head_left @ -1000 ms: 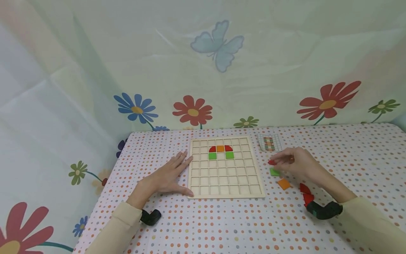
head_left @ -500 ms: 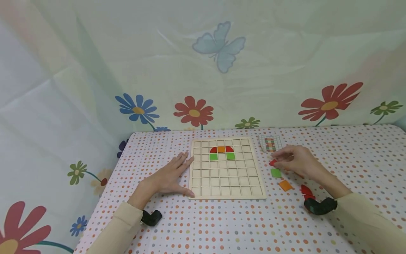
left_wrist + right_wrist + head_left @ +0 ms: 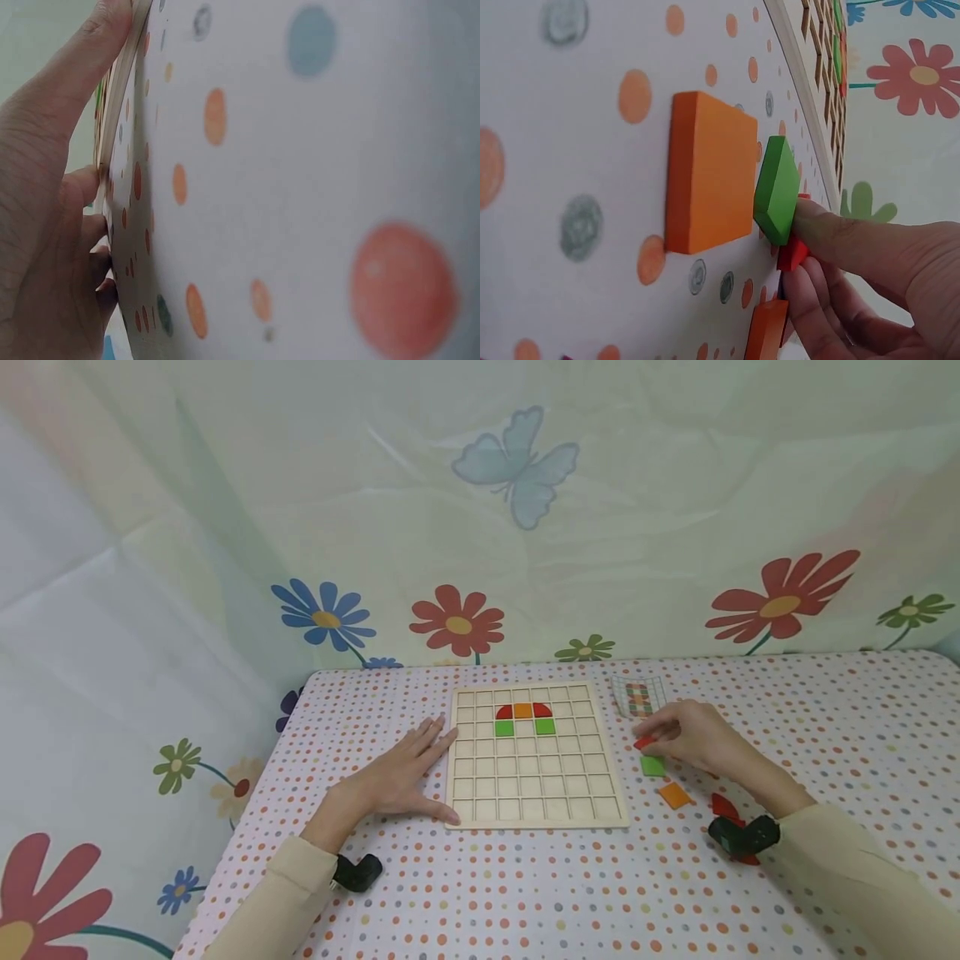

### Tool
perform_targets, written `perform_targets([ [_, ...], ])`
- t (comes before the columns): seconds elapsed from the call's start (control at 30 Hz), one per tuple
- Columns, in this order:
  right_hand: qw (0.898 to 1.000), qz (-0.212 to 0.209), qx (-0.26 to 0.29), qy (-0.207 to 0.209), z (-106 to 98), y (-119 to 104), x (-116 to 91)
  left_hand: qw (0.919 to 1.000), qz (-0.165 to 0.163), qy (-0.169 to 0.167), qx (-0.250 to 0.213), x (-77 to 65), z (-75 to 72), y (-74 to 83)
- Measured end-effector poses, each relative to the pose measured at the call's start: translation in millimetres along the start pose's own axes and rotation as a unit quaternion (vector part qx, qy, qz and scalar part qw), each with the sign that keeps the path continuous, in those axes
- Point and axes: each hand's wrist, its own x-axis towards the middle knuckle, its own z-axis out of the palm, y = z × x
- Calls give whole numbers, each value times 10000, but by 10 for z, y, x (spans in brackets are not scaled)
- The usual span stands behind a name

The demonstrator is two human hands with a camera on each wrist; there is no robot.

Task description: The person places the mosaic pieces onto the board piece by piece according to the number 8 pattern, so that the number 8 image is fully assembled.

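Fingers spread, my left hand (image 3: 405, 777) rests at the left edge of the wooden grid board (image 3: 528, 817), thumb at the near corner. Set in the board's upper cells are two red quarter-round tiles, an orange square (image 3: 522, 711) between them, and two green squares below. To the right of the board, my right hand (image 3: 693, 739) pinches a small red tile (image 3: 642, 742) between thumb and fingers, low over the cloth. Close by the thumb lies a green square tile (image 3: 652, 766); the orange square tile (image 3: 712, 176) is nearer the body.
A small pattern card (image 3: 637, 697) lies beyond my right hand. More red tiles (image 3: 723, 806) are partly covered by the black wrist camera (image 3: 742, 837). In the right wrist view another orange tile (image 3: 766, 330) shows below the fingers. Dotted cloth (image 3: 525, 893) covers the table.
My right hand has shifted slightly and its wrist has swung left, leaving the green square more exposed. The red tile stays in its fingers. My left hand has kept its place.
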Motion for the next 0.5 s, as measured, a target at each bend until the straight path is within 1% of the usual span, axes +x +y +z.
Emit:
perform_targets([
  [0.1, 10000, 58, -58, -12, -10, -15, -2, 10000, 17, 15, 8, 2, 0, 1],
  [0.23, 9999, 89, -28, 69, -7, -22, -14, 10000, 69, 25, 23, 8, 0, 0],
  [0.5, 9996, -45, 78, 258, 14, -5, -43, 10000, 88, -2, -15, -4, -15, -4],
])
